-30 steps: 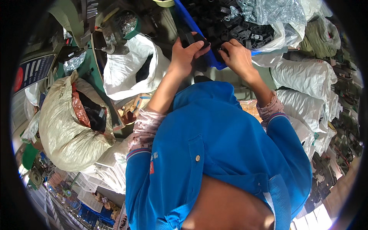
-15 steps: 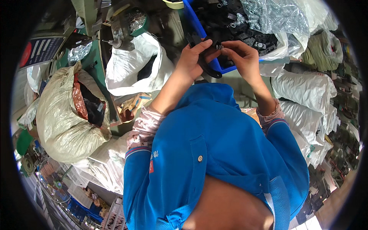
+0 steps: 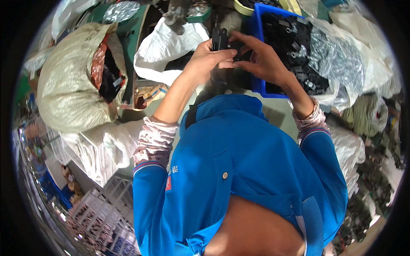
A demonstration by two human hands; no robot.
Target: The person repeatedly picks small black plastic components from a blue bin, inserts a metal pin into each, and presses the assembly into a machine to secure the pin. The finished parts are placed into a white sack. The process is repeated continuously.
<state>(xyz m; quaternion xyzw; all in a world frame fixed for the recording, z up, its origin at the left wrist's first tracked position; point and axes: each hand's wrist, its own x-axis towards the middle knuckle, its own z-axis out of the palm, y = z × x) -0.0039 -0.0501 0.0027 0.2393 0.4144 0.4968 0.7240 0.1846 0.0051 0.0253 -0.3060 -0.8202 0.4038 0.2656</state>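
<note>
My left hand point(image 3: 208, 59) grips a small black plastic part point(image 3: 219, 39), holding it upright in front of me. My right hand point(image 3: 259, 59) meets it from the right, its fingers pinching the same part or a second black piece against it; I cannot tell which. Both hands hover just left of a blue bin point(image 3: 256, 64) filled with several similar black parts point(image 3: 294, 47). My blue sleeves and floral cuffs fill the lower middle of the view.
A white bag point(image 3: 160, 51) lies left of the hands, and a large beige sack point(image 3: 68, 89) with dark scraps stands further left. Clear bags of shiny metal pieces point(image 3: 337, 55) sit right of the bin. White wire racks point(image 3: 102, 200) stand at lower left.
Both hands lifted out of the blue bin with a black part and moved left, coming together in front of me. The view has shifted with my head.
</note>
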